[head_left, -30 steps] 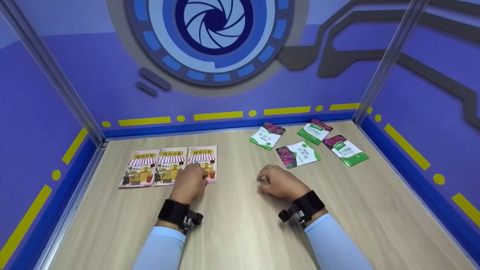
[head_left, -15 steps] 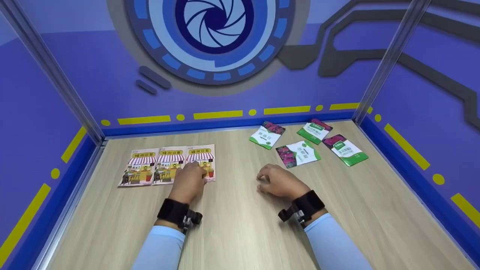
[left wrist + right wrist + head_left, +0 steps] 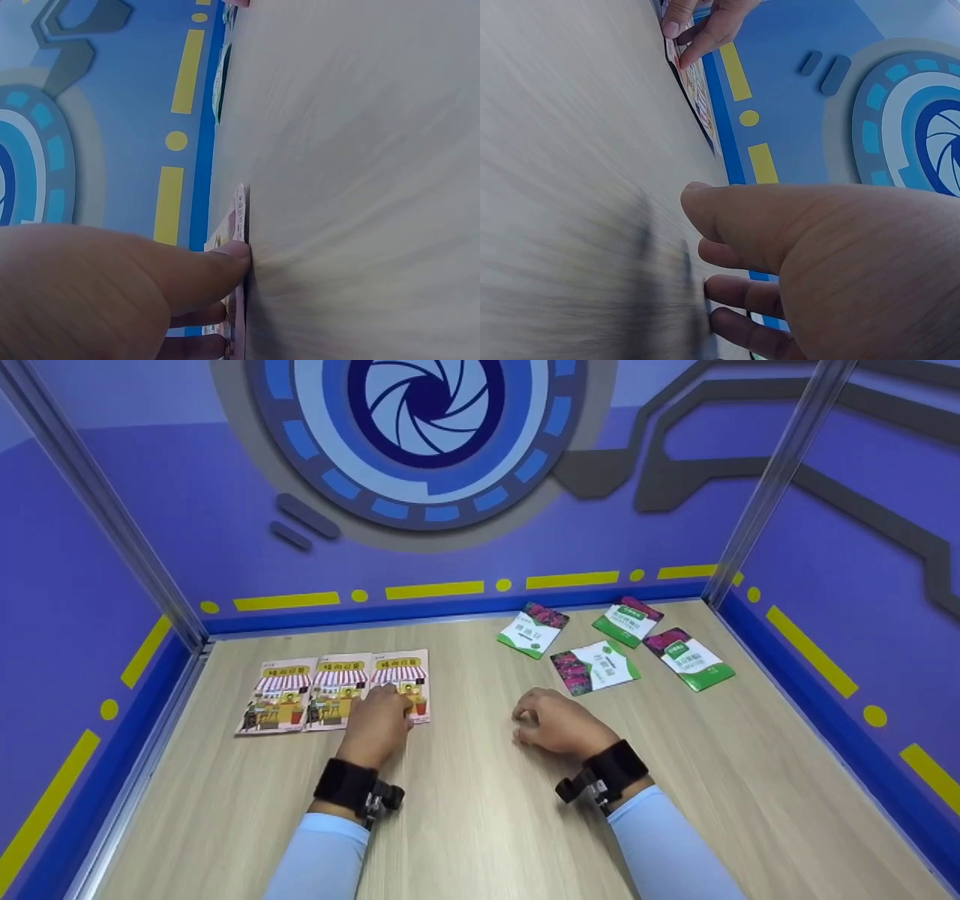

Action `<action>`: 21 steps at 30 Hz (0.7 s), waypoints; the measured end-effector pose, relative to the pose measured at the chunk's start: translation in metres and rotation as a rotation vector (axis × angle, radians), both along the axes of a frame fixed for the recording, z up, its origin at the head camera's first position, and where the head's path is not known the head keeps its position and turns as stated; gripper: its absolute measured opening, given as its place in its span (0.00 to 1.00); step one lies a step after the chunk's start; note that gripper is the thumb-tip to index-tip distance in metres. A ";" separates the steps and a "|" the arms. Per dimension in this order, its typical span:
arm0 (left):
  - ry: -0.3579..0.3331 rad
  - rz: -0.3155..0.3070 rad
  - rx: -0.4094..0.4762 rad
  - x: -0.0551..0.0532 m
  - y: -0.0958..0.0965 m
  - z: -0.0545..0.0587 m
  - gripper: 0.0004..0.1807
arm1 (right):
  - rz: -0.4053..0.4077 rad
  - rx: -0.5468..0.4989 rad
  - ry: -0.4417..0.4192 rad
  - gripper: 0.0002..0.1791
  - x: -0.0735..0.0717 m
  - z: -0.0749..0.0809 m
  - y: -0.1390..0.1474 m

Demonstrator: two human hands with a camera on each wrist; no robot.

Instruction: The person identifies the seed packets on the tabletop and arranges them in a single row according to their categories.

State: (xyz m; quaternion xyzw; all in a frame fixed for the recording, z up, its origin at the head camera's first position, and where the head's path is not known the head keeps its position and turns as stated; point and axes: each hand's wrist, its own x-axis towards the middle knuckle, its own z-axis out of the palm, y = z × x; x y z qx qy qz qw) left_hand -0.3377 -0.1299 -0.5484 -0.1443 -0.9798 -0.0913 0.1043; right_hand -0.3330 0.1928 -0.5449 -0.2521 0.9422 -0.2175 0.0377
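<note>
Three pink seed packets printed with a striped shop awning lie side by side at the left of the table: the left one [image 3: 274, 697], the middle one [image 3: 337, 690] and the right one [image 3: 401, 671]. My left hand [image 3: 379, 724] holds the right packet by its lower part, thumb at the near edge and fingertips on the printed face, as the left wrist view also shows. Part of that packet is hidden beneath the hand. My right hand [image 3: 562, 724] rests at the table's middle, fingers loosely curled around nothing, just short of a green-and-white seed packet [image 3: 596, 669].
Farther right lie more green-and-white packets at various angles: one near the back wall [image 3: 534, 630], one toward the back corner [image 3: 628, 622] and one rightmost [image 3: 690, 660]. Blue-purple panels [image 3: 465, 547] enclose the wooden table [image 3: 480, 810] behind and on both sides.
The right pink packet has slid very slightly left under my left hand, closer against the middle one. My right hand and the green-and-white packets stay where they were.
</note>
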 end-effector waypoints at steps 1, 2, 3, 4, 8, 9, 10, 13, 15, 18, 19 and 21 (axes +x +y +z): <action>-0.004 0.001 0.002 0.001 0.000 0.001 0.06 | 0.001 -0.001 0.000 0.17 0.000 0.000 0.000; -0.011 0.004 0.003 0.001 0.000 0.001 0.07 | 0.002 -0.003 0.001 0.17 0.000 0.000 0.000; -0.019 0.005 0.007 0.002 0.000 0.002 0.08 | 0.003 -0.005 0.002 0.17 0.000 0.000 0.000; -0.028 0.006 0.011 0.002 0.000 0.003 0.10 | 0.001 -0.007 0.001 0.17 0.000 0.000 0.000; -0.056 0.003 0.002 0.004 0.000 0.005 0.14 | 0.001 -0.015 0.002 0.16 0.000 0.000 -0.001; -0.062 0.000 0.003 0.004 -0.001 0.006 0.15 | 0.000 -0.015 0.003 0.17 0.000 0.000 -0.001; -0.066 -0.004 0.003 0.004 -0.001 0.006 0.15 | -0.002 -0.015 0.003 0.17 0.000 0.000 -0.001; -0.074 -0.012 -0.009 0.005 -0.002 0.007 0.14 | -0.001 -0.019 0.003 0.17 0.000 0.000 -0.001; -0.072 -0.013 -0.023 0.006 -0.002 0.007 0.14 | -0.005 -0.022 0.001 0.17 0.000 0.001 -0.001; -0.076 -0.005 -0.040 0.006 0.000 0.008 0.14 | -0.027 -0.036 -0.005 0.18 0.000 0.002 -0.002; -0.079 -0.004 -0.043 0.006 0.000 0.008 0.14 | -0.039 -0.040 -0.003 0.18 -0.001 0.002 -0.002; -0.092 -0.002 -0.048 0.006 0.001 0.008 0.14 | -0.075 -0.047 0.007 0.17 -0.002 0.002 -0.003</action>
